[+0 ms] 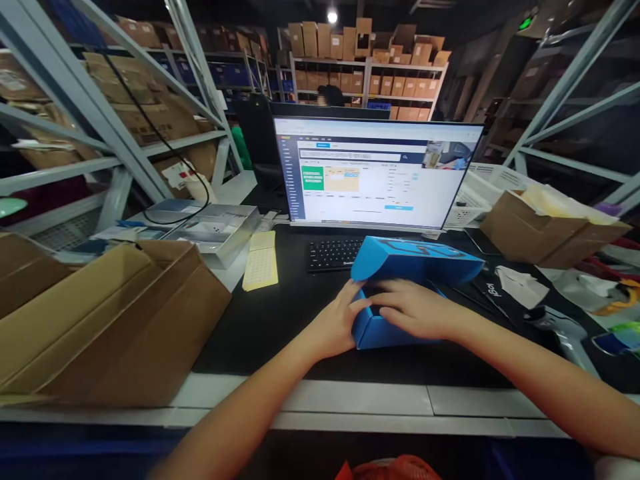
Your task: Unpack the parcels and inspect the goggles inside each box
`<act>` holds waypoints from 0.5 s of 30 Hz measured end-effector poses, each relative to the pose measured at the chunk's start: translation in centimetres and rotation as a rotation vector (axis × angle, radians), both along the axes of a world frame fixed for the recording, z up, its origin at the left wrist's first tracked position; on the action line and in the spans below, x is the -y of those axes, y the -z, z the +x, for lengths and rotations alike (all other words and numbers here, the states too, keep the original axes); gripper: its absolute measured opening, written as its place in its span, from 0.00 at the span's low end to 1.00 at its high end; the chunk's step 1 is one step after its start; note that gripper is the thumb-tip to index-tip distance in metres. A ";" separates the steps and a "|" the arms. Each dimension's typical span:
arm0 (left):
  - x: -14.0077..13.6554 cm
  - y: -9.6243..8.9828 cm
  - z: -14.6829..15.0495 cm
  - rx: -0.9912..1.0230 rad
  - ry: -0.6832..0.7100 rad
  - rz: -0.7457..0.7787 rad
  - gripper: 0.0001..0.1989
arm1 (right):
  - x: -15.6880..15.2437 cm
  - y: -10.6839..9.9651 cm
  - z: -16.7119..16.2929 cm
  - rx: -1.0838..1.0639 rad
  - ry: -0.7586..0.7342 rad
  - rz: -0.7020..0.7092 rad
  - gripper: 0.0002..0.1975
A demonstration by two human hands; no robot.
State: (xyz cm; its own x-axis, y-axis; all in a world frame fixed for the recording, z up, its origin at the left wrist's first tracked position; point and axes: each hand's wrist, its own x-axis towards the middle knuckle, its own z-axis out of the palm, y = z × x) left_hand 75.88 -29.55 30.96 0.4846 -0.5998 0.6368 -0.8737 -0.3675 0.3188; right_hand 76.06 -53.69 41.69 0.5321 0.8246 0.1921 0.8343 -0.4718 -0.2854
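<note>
A blue cardboard box [395, 333] sits on the black desk mat in front of the keyboard. Its lid [420, 250] is raised and tilts over the opening, with dark markings on top. My left hand [340, 323] grips the box's left side, thumb and fingers around the wall. Over the front edge, my right hand [415, 308] reaches into the opening under the lid. Its visible fingers are stretched out and apart, pointing left; some fingertips are in shadow. The box's contents are mostly hidden by the hands and lid.
Behind the box are a keyboard [325, 256] and a lit monitor [350, 200]. Yellow label sheets [261, 263] and an open brown carton [150, 327] lie left. On the right are a barcode scanner [563, 330], crumpled white paper [523, 287] and another carton [545, 230].
</note>
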 end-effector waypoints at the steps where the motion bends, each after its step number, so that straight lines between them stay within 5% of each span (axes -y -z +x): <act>1: 0.0 0.1 0.0 0.008 0.004 -0.010 0.39 | -0.2 0.1 0.3 -0.066 0.009 -0.025 0.17; 5: 0.2 0.2 0.1 0.025 -0.008 -0.044 0.36 | -0.2 -0.2 0.9 -0.157 0.087 -0.092 0.18; 9: 0.2 0.1 0.1 0.034 -0.008 -0.030 0.33 | 1.4 -0.8 0.4 -0.161 0.314 -0.105 0.29; 15: 0.0 0.4 0.5 0.095 0.048 -0.042 0.30 | 5.6 0.1 -0.8 0.063 0.411 0.192 0.29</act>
State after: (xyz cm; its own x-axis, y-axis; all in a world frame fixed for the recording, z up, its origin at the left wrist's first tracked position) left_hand 76.34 -29.55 30.58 0.3923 -0.5928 0.7033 -0.9170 -0.3123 0.2483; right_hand 75.21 -59.25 41.55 0.7902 0.4936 0.3631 0.6072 -0.7108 -0.3550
